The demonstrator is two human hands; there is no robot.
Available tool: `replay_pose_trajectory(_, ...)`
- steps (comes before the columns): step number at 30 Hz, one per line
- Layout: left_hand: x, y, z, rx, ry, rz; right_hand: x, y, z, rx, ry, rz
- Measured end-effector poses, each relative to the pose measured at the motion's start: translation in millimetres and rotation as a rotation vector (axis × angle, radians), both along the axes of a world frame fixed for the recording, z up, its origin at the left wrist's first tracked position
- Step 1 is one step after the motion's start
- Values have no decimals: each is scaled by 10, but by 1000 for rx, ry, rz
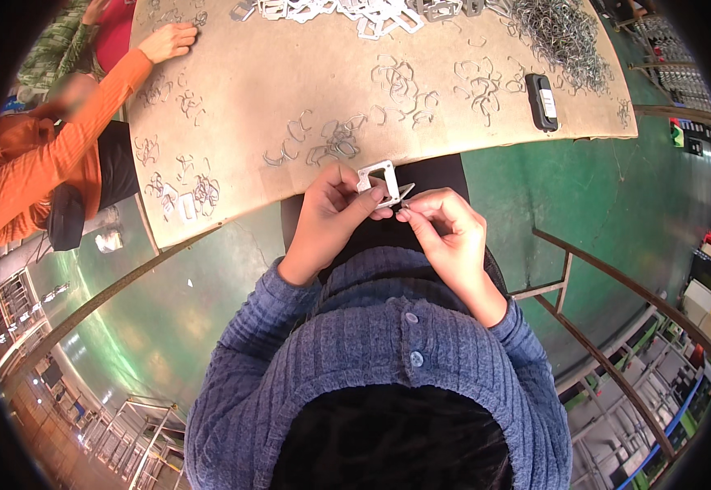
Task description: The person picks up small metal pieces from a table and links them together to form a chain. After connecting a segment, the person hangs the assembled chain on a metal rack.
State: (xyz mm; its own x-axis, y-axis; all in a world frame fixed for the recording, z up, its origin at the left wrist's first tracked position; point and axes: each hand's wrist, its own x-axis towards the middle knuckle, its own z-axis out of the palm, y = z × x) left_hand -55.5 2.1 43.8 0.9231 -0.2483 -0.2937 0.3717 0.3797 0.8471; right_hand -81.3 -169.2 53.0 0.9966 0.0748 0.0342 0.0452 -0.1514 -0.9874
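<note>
Just off the near edge of the table, my left hand (333,214) grips a small silver-white metal frame (391,183) with a rectangular opening. Its thumb lies over the frame's lower left part, and the fingers are behind it. My right hand (453,233) is closed in a pinch at the frame's lower right corner. A thin, bent metal wire clip (406,193) shows there, between the fingertips and the frame. How the clip meets the frame is too small to tell. Beyond my hands, a cluster of loose wire clips (337,140) lies on the table.
The brown-covered table (241,98) carries more scattered clips, a large clip heap (564,37) at far right and a pile of metal frames (380,15) at the back. A black device (542,102) lies at right. A co-worker's orange sleeve (86,122) reaches over the left side.
</note>
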Motion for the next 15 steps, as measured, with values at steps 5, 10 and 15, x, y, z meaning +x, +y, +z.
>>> replay_pose_trajectory(5,-15,-21,1,-15,-61,-7,0,36,-16,-17,2,-55)
replay_pose_trajectory(10,-49,-52,27,10,-141,-17,-3,35,-88,-16,-21,-68)
replay_pose_trajectory(15,-88,-57,-24,100,-310,-44,174,-142,184,-456,-159,122)
